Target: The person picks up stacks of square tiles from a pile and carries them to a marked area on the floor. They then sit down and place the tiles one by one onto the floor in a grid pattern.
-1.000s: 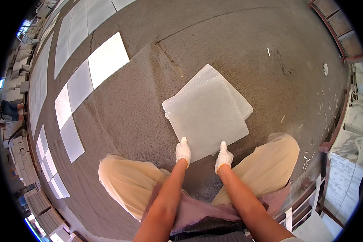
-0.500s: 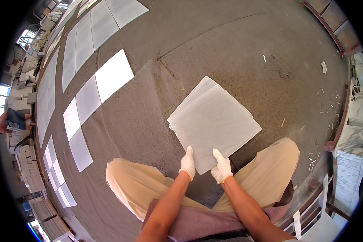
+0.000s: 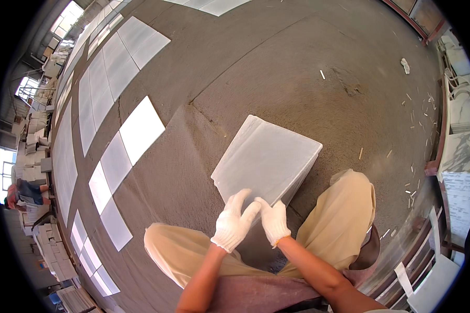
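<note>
A square, pale grey stone tile [image 3: 266, 156] lies on top of a stack of similar tiles, whose edges show along the right side. My left hand [image 3: 232, 221], in a white knit glove, touches the near corner with its fingers stretched and apart. My right hand [image 3: 274, 221], gloved the same way, is closed at that corner, thumb on top and fingers along the right edge. The undersides of the right fingers are hidden. Both hands nearly meet between my knees, and the stack stands on the floor before me.
Rows of white and grey tiles [image 3: 117, 164] lie on the brown floor [image 3: 193, 141] at the left. Small white chips [image 3: 412, 201] are scattered at the right, beside a rack of marble slabs [image 3: 459, 151]. Another person [image 3: 26, 194] works at the far left near stacked tiles.
The top tile has turned and now sits roughly square on the stack. My hands have come closer together at its near corner, the left one loosening its grip. The view has shifted.
</note>
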Demonstrator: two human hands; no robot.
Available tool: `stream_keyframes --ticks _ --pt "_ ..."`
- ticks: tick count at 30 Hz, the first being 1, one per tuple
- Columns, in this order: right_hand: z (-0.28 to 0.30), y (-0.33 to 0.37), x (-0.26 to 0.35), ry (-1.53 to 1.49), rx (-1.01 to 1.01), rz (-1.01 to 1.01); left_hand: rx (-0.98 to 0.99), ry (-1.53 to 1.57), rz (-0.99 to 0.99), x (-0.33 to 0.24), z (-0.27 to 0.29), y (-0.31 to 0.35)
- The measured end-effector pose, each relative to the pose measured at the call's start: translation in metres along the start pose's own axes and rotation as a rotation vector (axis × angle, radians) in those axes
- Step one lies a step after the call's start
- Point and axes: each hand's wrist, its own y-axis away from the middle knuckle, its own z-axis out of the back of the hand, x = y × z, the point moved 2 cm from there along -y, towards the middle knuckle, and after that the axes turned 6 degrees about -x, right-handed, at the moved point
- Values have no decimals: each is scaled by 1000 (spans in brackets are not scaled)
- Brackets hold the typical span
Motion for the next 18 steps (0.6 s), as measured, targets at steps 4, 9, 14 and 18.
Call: stream_keyframes --ticks 4,9,14,18 --pt "-19 -22 -13 -80 186 347 78 -243 -93 -51 8 -23" --pt "-49 -24 20 937 430 950 26 -550 -191 -71 29 -68" --pt "-60 -25 25 1006 376 1104 79 -561 -203 -82 34 -78" --pt "-61 -41 3 671 223 798 215 -564 -180 -93 19 -92"
